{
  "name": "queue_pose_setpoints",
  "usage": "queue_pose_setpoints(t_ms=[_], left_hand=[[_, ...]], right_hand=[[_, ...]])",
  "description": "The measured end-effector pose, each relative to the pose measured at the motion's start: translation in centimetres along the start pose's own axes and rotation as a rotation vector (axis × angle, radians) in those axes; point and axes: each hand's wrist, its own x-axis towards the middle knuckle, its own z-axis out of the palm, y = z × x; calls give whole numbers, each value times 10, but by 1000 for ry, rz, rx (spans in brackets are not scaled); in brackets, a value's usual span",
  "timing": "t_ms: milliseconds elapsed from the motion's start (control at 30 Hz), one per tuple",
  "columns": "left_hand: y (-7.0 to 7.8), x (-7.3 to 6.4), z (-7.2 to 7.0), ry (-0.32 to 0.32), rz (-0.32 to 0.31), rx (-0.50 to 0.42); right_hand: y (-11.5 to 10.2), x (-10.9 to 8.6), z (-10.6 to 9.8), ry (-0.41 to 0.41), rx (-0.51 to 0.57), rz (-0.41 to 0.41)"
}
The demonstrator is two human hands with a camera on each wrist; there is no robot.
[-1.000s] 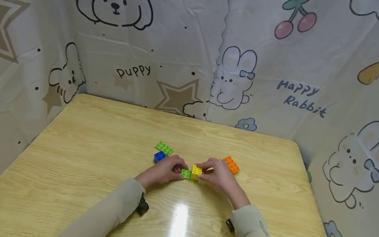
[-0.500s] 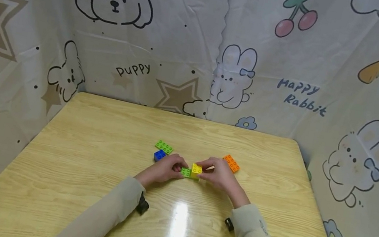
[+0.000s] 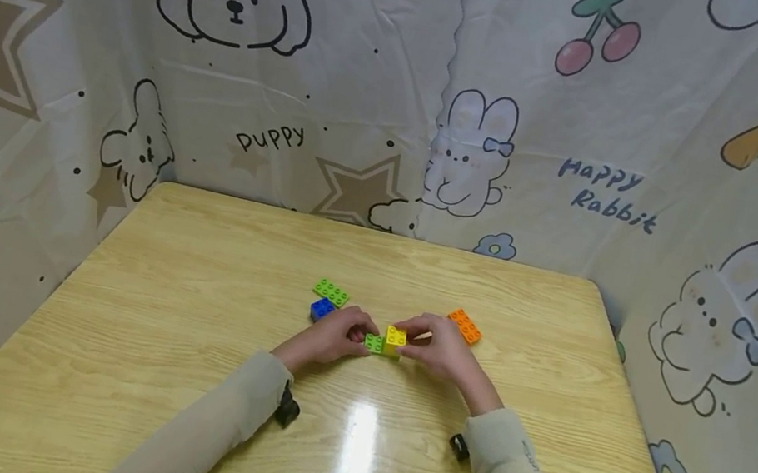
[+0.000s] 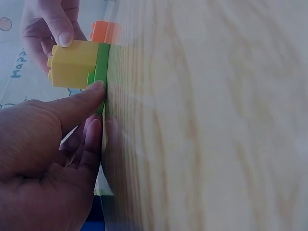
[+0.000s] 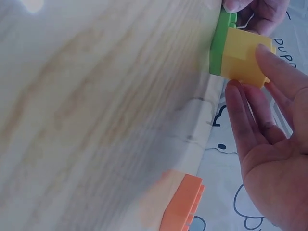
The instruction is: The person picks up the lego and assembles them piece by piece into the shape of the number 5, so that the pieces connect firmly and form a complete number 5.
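A flat green building brick lies at the middle of the table, and a taller yellow brick sits on its right end. My left hand pinches the green brick at its left end between thumb and fingers. From the right, my right hand holds the yellow brick, its thumb on the near face and fingertips at the outer side. In the right wrist view the yellow brick stands flush on the green one. Part of the green brick's left end is hidden by my left fingers.
Behind my left hand are a blue brick and another flat green brick. A flat orange brick lies behind my right hand. The wooden table is bordered by a printed cloth at the back and sides.
Both hands keep their hold on the green and yellow bricks with hardly any motion. The whole head view shifts slightly.
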Motion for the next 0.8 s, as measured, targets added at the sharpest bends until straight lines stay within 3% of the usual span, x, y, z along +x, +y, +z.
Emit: queue_pose_setpoints(t_ms=[300, 633, 800], left_hand=[[0, 0, 1, 1, -8, -7], [0, 1, 1, -9, -37, -21], [-1, 1, 1, -8, -33, -14]], right_hand=[[3, -4, -11, -52, 38, -46], [25, -10, -34, 180, 17, -4], [38, -14, -39, 248, -30, 45]])
